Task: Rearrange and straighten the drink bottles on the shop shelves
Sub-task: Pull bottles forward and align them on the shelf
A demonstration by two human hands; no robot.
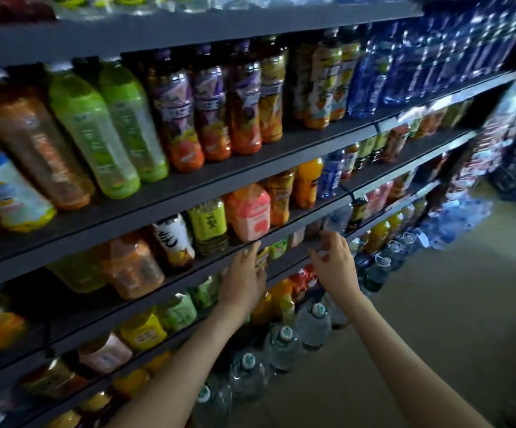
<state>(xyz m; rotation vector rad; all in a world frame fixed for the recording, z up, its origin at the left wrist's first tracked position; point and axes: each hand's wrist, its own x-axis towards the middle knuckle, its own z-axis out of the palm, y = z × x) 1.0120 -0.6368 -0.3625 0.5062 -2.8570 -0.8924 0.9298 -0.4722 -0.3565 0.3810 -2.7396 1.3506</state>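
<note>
Dark shelves (188, 193) run from left to right, packed with drink bottles. A pink juice bottle (250, 216) and a yellow-green labelled bottle (208, 225) stand on the middle shelf. My left hand (244, 278) reaches under that shelf's front edge, its fingers spread against small bottles (276, 248) on the shelf below. My right hand (332, 261) is beside it, a little to the right, fingers curled loosely near the same row; I cannot see anything gripped. The image is blurred.
Tall green bottles (108, 128) and purple-labelled juice bottles (182, 112) fill the upper shelf, blue water bottles (374, 75) further right. Large water jugs (284, 344) stand on the floor by the bottom shelf. Bare floor (435, 304) lies to the right.
</note>
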